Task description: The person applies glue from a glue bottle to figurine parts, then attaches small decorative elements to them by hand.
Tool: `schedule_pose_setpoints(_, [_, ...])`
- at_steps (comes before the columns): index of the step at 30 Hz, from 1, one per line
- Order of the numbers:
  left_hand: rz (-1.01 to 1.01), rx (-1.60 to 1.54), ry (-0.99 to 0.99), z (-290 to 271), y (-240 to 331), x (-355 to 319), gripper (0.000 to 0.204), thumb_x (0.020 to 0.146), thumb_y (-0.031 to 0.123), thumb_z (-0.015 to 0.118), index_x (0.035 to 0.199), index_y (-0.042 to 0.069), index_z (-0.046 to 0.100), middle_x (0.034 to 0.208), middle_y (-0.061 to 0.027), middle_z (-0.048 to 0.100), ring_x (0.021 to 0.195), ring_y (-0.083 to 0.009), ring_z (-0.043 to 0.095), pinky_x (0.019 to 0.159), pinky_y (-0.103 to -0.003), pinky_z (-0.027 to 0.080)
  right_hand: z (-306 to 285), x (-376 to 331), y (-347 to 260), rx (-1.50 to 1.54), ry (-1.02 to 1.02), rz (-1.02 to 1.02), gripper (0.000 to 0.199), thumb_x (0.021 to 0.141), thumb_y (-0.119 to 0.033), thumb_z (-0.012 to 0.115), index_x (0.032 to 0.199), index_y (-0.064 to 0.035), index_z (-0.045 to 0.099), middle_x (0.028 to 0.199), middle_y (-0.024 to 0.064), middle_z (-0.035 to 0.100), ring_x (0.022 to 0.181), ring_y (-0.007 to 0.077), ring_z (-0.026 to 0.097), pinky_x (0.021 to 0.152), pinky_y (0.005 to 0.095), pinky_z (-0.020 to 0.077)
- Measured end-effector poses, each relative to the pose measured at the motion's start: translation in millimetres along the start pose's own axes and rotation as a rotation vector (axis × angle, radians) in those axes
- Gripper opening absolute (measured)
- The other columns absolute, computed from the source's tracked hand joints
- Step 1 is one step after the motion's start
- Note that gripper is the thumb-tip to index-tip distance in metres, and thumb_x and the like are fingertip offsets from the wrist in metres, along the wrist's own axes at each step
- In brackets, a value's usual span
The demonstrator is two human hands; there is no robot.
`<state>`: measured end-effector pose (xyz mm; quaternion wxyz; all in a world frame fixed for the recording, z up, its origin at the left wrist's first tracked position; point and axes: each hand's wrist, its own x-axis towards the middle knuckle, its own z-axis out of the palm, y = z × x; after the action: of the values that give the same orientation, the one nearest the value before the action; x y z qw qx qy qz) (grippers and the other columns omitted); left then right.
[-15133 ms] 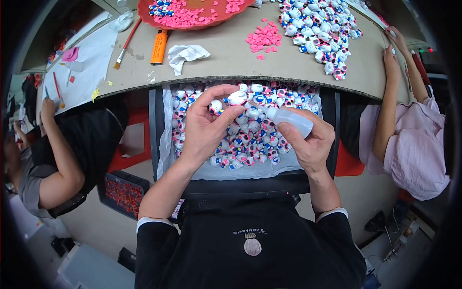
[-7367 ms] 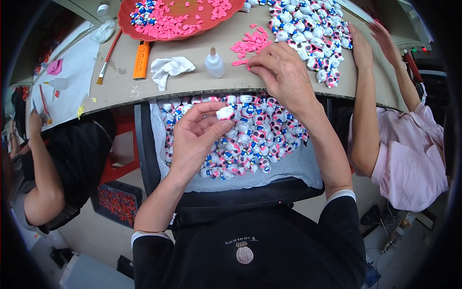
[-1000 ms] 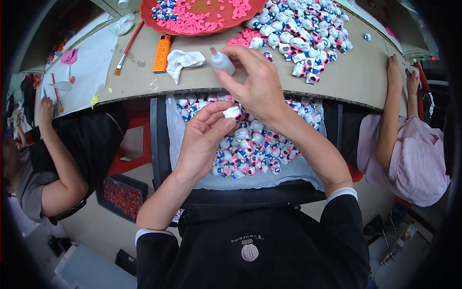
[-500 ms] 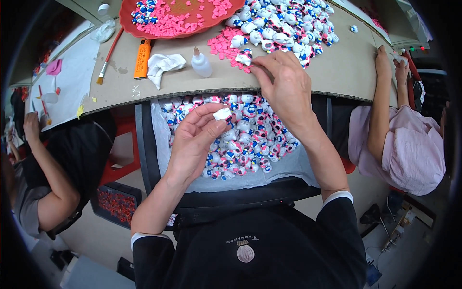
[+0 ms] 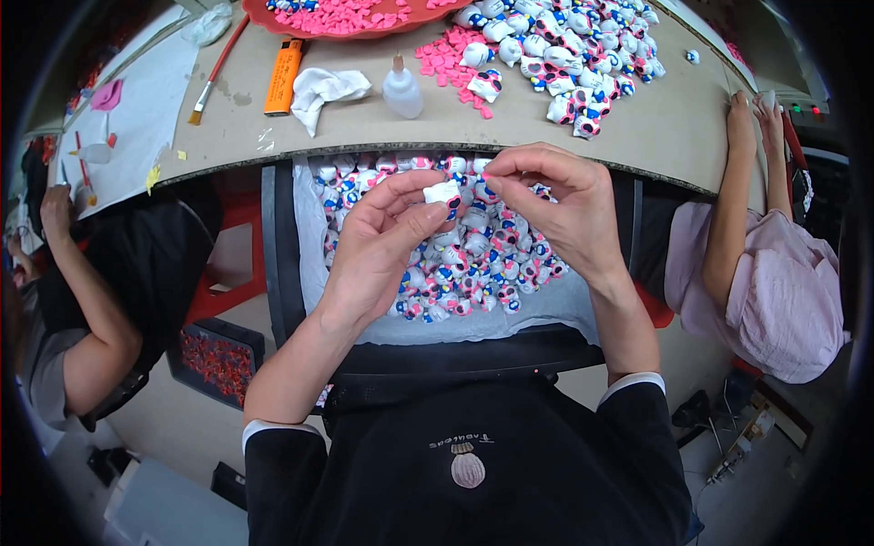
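Note:
My left hand (image 5: 375,238) pinches a small white figurine (image 5: 441,193) with pink and dark markings between thumb and fingers. Just to its right, my right hand (image 5: 572,211) has thumb and forefinger closed on a tiny pink piece (image 5: 489,176), mostly hidden by the fingertips. The two hands are close together but apart. Beneath them, a paper-lined drawer (image 5: 546,320) holds many white, blue and pink figurines (image 5: 469,273). On the table beyond lie loose pink pieces (image 5: 446,59) next to a heap of figurines (image 5: 569,45).
A squeeze bottle (image 5: 402,94) with a thin tip stands near the table edge, beside a crumpled white cloth (image 5: 326,94), an orange box-like item (image 5: 284,77) and a paintbrush (image 5: 214,77). Behind is a red tray (image 5: 364,32) of pink pieces. People sit at left and right.
My right hand has come back from the loose pink pieces on the table to beside the figurine, now pinching a pink piece. My left hand still holds the figurine. The view has shifted slightly.

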<state>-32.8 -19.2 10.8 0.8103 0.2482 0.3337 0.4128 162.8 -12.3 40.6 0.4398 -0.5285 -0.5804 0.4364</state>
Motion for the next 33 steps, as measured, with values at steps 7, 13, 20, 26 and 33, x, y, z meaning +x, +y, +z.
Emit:
schedule_pose_setpoints(7, [0.020, 0.025, 0.014, -1, -7, 0, 0.030, 0.085, 0.000, 0.062, 0.114, 0.000, 0.055, 0.102, -0.0094, 0.063, 0.095, -0.0135, 0.061, 0.083, -0.027, 0.051, 8, -12, -6, -0.185, 0.019, -0.021, 0.017, 0.072, 0.003, 0.068, 0.089, -0.0005, 0.067, 0.078, 0.0080, 0.065, 0.069, 0.0135, 0.062, 0.062, 0.0249, 0.0486])
schedule_pose_setpoints(13, [0.095, 0.112, 0.043, 2, -9, -1, 0.032, 0.081, -0.003, 0.065, 0.111, -0.001, 0.056, 0.098, -0.0082, 0.064, 0.089, -0.0119, 0.062, 0.081, -0.024, 0.051, 17, -14, -8, -0.506, 0.014, -0.432, 0.024, 0.068, 0.006, 0.068, 0.090, -0.0025, 0.068, 0.083, 0.0079, 0.066, 0.072, 0.0225, 0.063, 0.064, 0.0293, 0.0502])
schedule_pose_setpoints(20, [0.117, 0.195, 0.017, 2, -8, -1, 0.030, 0.082, -0.003, 0.065, 0.110, -0.001, 0.059, 0.091, -0.0074, 0.065, 0.086, -0.0101, 0.062, 0.077, -0.021, 0.051, 18, -17, -11, -0.537, -0.017, -0.433, 0.024, 0.071, 0.005, 0.067, 0.093, -0.0025, 0.067, 0.079, 0.0079, 0.066, 0.072, 0.0223, 0.062, 0.061, 0.0295, 0.0489])
schedule_pose_setpoints(26, [0.094, 0.336, -0.013, 1, -3, -4, 0.032, 0.083, -0.002, 0.064, 0.115, 0.001, 0.061, 0.093, -0.0053, 0.065, 0.084, -0.0068, 0.060, 0.073, -0.019, 0.049, 8, -16, -12, -0.425, -0.098, -0.175, 0.016, 0.073, -0.001, 0.070, 0.089, -0.0012, 0.068, 0.076, 0.0092, 0.065, 0.066, 0.0215, 0.059, 0.058, 0.0281, 0.0462])
schedule_pose_setpoints(33, [0.124, 0.487, 0.051, 8, -4, -7, 0.033, 0.083, -0.001, 0.064, 0.116, 0.000, 0.061, 0.101, -0.0057, 0.065, 0.087, -0.0060, 0.059, 0.073, -0.019, 0.048, 13, -19, -2, -0.462, -0.047, -0.417, 0.015, 0.071, 0.000, 0.071, 0.086, 0.0016, 0.066, 0.076, 0.0100, 0.065, 0.064, 0.0214, 0.059, 0.057, 0.0297, 0.0450])
